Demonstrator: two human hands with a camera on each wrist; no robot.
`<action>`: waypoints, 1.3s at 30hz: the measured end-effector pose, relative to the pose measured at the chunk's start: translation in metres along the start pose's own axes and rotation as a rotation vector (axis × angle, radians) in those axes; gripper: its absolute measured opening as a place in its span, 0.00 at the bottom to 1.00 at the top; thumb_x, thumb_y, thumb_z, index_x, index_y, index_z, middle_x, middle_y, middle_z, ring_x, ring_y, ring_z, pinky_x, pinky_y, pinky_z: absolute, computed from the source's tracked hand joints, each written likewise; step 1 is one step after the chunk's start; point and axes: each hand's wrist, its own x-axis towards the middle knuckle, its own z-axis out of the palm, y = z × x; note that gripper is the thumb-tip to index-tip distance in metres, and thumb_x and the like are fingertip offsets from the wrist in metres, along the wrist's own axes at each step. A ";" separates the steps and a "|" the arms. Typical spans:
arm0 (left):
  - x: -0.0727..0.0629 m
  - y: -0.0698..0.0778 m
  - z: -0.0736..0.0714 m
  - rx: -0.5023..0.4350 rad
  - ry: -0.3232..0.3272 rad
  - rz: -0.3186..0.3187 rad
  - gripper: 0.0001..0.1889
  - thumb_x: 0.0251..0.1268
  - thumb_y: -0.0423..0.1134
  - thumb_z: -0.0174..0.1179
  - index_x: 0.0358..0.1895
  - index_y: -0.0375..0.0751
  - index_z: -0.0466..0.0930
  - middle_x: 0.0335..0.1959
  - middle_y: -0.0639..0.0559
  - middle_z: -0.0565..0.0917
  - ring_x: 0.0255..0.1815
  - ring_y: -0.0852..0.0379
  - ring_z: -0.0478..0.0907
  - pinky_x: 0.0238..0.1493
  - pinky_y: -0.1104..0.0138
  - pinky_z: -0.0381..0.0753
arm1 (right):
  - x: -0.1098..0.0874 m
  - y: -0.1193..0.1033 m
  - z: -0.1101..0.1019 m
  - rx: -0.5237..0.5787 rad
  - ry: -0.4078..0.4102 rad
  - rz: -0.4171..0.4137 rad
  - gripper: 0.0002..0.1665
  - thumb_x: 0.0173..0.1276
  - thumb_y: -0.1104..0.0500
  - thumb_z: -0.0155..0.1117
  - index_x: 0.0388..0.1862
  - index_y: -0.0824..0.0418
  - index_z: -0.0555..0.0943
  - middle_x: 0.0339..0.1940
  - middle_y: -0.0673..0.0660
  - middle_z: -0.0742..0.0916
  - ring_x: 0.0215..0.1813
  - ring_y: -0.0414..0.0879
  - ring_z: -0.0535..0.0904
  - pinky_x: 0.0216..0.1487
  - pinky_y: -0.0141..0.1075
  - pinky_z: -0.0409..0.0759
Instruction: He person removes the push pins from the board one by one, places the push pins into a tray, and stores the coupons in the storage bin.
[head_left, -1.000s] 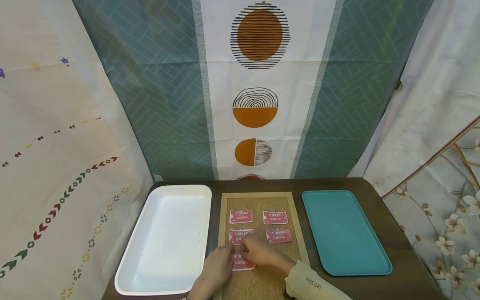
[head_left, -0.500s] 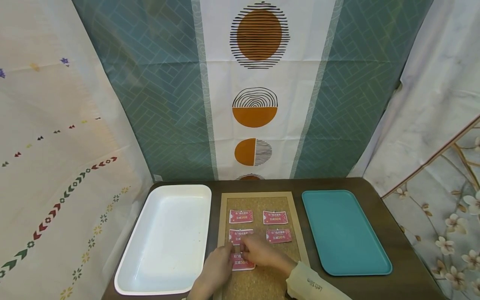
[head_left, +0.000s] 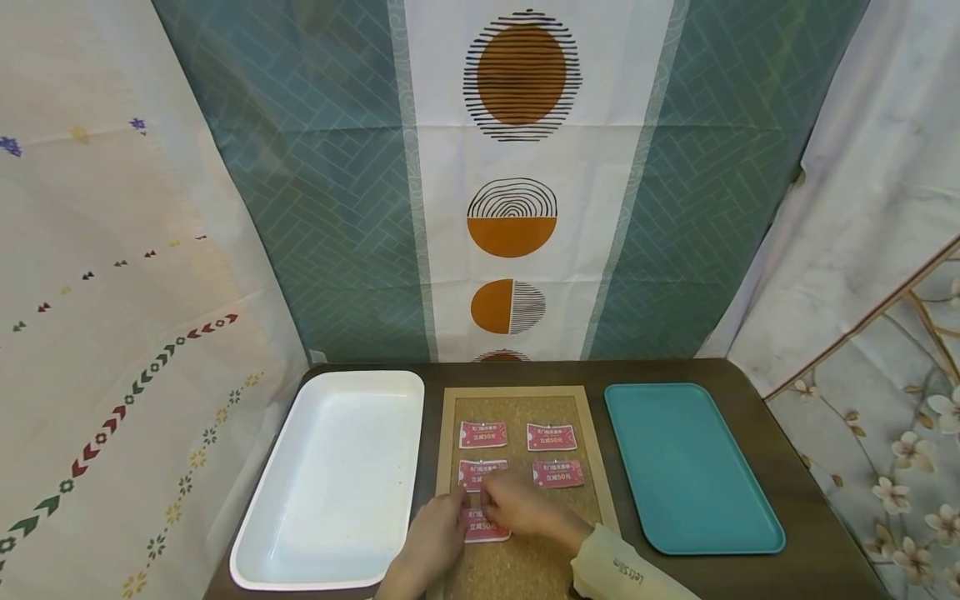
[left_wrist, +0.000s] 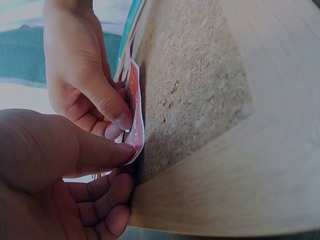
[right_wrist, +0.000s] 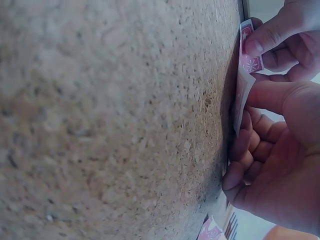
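Observation:
A pink paper coupon (head_left: pixel 487 528) lies at the lower left of the corkboard (head_left: pixel 517 577). My left hand (head_left: pixel 431 537) pinches its left end between thumb and forefinger, plain in the left wrist view. At the coupon's upper edge, my right hand (head_left: pixel 521 505) pinches what seems to be a small push pin; a tiny pale spot shows at the thumb tip in the left wrist view, the rest hidden by fingers. The right wrist view shows the coupon (right_wrist: pixel 251 63) bent slightly away from the cork. Just above both hands is another coupon (head_left: pixel 474 475), partly covered by my right hand.
Three more pink coupons, one a top-left coupon (head_left: pixel 483 434), are fixed to the board, with small pins at their upper edges. A white tray (head_left: pixel 262 500) stands left of the board, a teal tray (head_left: pixel 693 467) right of it. Patterned cloths (head_left: pixel 337 208) hang around the dark table (head_left: pixel 817 542).
The head view has shifted slightly. Both hands stay at the lower-left coupon in nearly the same pose.

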 end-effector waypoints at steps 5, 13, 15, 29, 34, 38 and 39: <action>-0.001 0.001 -0.001 0.002 0.008 0.002 0.07 0.57 0.29 0.62 0.37 0.44 0.77 0.23 0.56 0.78 0.20 0.65 0.69 0.20 0.68 0.69 | 0.000 0.002 0.002 0.011 0.005 -0.013 0.08 0.64 0.57 0.67 0.28 0.49 0.76 0.22 0.40 0.74 0.24 0.34 0.69 0.25 0.28 0.70; -0.003 0.001 -0.002 0.007 0.035 0.023 0.08 0.56 0.28 0.63 0.37 0.43 0.77 0.24 0.55 0.79 0.20 0.64 0.70 0.20 0.68 0.69 | 0.000 0.006 0.003 0.046 0.021 -0.050 0.09 0.63 0.58 0.67 0.28 0.49 0.75 0.22 0.40 0.74 0.23 0.33 0.69 0.23 0.28 0.69; -0.003 0.001 -0.002 -0.005 0.027 0.015 0.08 0.56 0.28 0.63 0.37 0.43 0.78 0.24 0.55 0.79 0.21 0.64 0.71 0.20 0.68 0.70 | 0.000 0.008 0.004 0.044 0.032 -0.060 0.09 0.63 0.58 0.67 0.28 0.48 0.75 0.22 0.39 0.74 0.23 0.33 0.69 0.23 0.28 0.69; -0.002 0.001 -0.002 -0.006 0.014 0.000 0.08 0.55 0.29 0.64 0.38 0.43 0.79 0.26 0.55 0.81 0.23 0.63 0.74 0.21 0.68 0.72 | -0.002 0.006 0.003 0.075 0.072 -0.057 0.07 0.63 0.61 0.66 0.28 0.49 0.79 0.23 0.38 0.75 0.25 0.33 0.70 0.26 0.28 0.70; -0.003 0.002 -0.002 -0.008 0.007 -0.004 0.08 0.55 0.30 0.64 0.38 0.43 0.79 0.28 0.53 0.82 0.24 0.62 0.76 0.22 0.68 0.73 | -0.003 0.007 0.004 0.084 0.088 -0.068 0.09 0.63 0.63 0.65 0.26 0.50 0.79 0.22 0.38 0.75 0.25 0.33 0.70 0.26 0.28 0.69; -0.003 0.002 -0.002 -0.010 -0.001 -0.013 0.08 0.56 0.30 0.64 0.39 0.43 0.79 0.28 0.52 0.82 0.25 0.63 0.76 0.22 0.68 0.74 | -0.004 0.007 0.005 0.087 0.092 -0.066 0.09 0.63 0.62 0.65 0.27 0.50 0.79 0.22 0.38 0.75 0.25 0.33 0.70 0.28 0.29 0.70; -0.003 0.002 -0.001 -0.010 -0.001 -0.015 0.08 0.56 0.30 0.64 0.39 0.43 0.79 0.28 0.52 0.82 0.24 0.63 0.75 0.22 0.68 0.73 | -0.004 0.007 0.005 0.083 0.091 -0.064 0.08 0.63 0.62 0.65 0.27 0.50 0.79 0.22 0.38 0.75 0.26 0.33 0.70 0.29 0.29 0.70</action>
